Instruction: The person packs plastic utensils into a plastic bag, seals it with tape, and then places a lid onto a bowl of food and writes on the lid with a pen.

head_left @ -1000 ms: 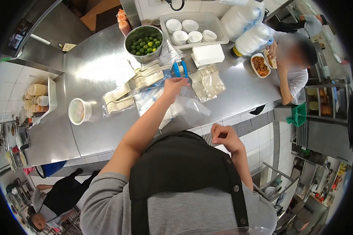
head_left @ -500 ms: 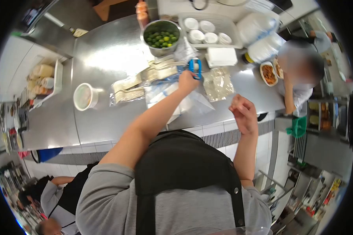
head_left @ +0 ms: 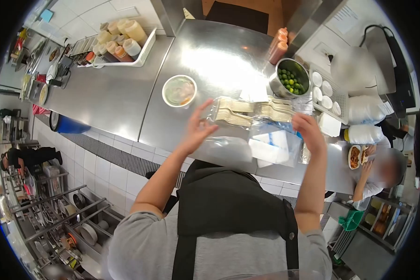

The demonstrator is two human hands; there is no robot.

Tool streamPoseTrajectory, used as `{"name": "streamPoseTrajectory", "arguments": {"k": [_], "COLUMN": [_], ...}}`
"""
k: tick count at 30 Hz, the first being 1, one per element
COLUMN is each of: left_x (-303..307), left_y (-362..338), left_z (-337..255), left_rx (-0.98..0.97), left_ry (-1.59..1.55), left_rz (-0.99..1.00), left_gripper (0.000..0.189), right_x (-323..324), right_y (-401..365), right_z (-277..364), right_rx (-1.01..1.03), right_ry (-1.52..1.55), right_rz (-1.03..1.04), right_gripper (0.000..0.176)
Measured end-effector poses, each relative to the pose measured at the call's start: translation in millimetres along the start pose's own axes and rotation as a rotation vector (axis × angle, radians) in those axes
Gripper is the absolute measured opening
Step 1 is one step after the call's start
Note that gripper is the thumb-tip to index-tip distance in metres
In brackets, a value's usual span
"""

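Observation:
My left hand (head_left: 199, 129) has its fingers spread and holds nothing, above the counter between a lidded round tub (head_left: 179, 91) and a clear bag of wooden cutlery (head_left: 235, 112). Below it, a clear plastic sheet or bag (head_left: 226, 147) lies at the counter's front edge. My right hand (head_left: 309, 129) has its fingers curled together at the right end of a second bundle of wooden cutlery (head_left: 276, 111); what they hold, if anything, is hidden. Just left of that hand lies a clear packet with white contents (head_left: 269, 145).
Behind stand a steel pot of green limes (head_left: 289, 79), orange bottles (head_left: 278, 46) and a rack of white cups (head_left: 339, 93). At right are a white box (head_left: 330, 124), food trays (head_left: 354, 157) and a co-worker's hand (head_left: 367, 169). Sauce bottles fill a white basket (head_left: 144, 51).
The view has turned towards the left. My left hand has let go of the blue-handled tool, moved left and opened. My right hand has moved forward to the cutlery.

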State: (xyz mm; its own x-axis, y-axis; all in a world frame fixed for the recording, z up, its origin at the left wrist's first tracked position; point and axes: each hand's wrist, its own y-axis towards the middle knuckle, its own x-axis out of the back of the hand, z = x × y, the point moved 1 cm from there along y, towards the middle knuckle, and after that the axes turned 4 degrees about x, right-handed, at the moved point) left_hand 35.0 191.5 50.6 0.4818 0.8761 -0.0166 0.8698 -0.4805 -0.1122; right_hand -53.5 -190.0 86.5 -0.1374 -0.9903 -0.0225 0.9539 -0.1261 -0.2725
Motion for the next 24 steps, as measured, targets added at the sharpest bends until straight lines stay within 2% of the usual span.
{"name": "streamPoseTrajectory", "arguments": {"k": [1, 2, 4, 5, 8, 10, 12, 14, 15, 18, 19, 22, 24], "left_x": [27.8, 52.6, 98.1, 115.1, 162.5, 176.8, 184.6, 184.2, 177.0, 159.1, 154.9, 153.9, 162.5], "left_y": [-3.6, -6.5, -7.2, -2.1, 18.0, 27.3, 43.6, 60.2, 62.0, 69.5, 69.3, 72.9, 79.5], "left_z": [16.2, 31.9, 48.6, 59.7, 97.5, 107.9, 131.8, 165.8, 164.4, 184.0, 182.4, 169.9, 177.2], "left_rx": [-0.003, -0.007, 0.085, 0.099, 0.071, 0.186, 0.214, 0.159, 0.180, 0.150, 0.109, 0.071, -0.057], "left_ry": [-0.016, -0.034, -0.175, -0.208, -0.228, -0.337, -0.388, -0.385, -0.387, -0.121, -0.054, 0.031, 0.356], "left_rz": [-0.102, -0.204, -0.354, -0.419, -0.598, -0.593, -0.563, -0.511, -0.459, -0.396, -0.401, -0.374, -0.403], "left_gripper": [0.077, 0.079, 0.076, 0.075, 0.074, 0.069, 0.064, 0.060, 0.060, 0.067, 0.059, 0.060, 0.059], "right_x": [-29.0, -60.9, -125.3, -148.9, -202.5, -224.4, -228.2, -230.7, -234.8, -247.8, -251.8, -255.1, -257.2], "right_y": [36.4, 67.0, 116.7, 144.2, 199.9, 220.9, 240.4, 252.5, 257.5, 269.4, 276.1, 288.0, 288.4], "right_z": [-5.6, -11.3, -10.2, -22.2, -33.5, -37.6, -56.5, -78.6, -88.9, -106.7, -109.5, -112.3, -107.3], "right_rx": [-0.029, -0.011, -0.086, -0.041, -0.063, -0.104, -0.106, -0.096, -0.117, -0.165, -0.188, -0.218, -0.283], "right_ry": [-0.165, -0.196, -0.444, -0.493, -0.655, -0.770, -0.917, -1.033, -1.054, -0.924, -0.905, -0.991, -0.980], "right_rz": [0.099, 0.206, 0.251, 0.279, 0.293, 0.281, 0.287, 0.285, 0.312, 0.376, 0.440, 0.456, 0.435], "right_gripper": [0.028, 0.033, 0.038, 0.040, 0.042, 0.043, 0.041, 0.041, 0.040, 0.035, 0.033, 0.030, 0.032]}}
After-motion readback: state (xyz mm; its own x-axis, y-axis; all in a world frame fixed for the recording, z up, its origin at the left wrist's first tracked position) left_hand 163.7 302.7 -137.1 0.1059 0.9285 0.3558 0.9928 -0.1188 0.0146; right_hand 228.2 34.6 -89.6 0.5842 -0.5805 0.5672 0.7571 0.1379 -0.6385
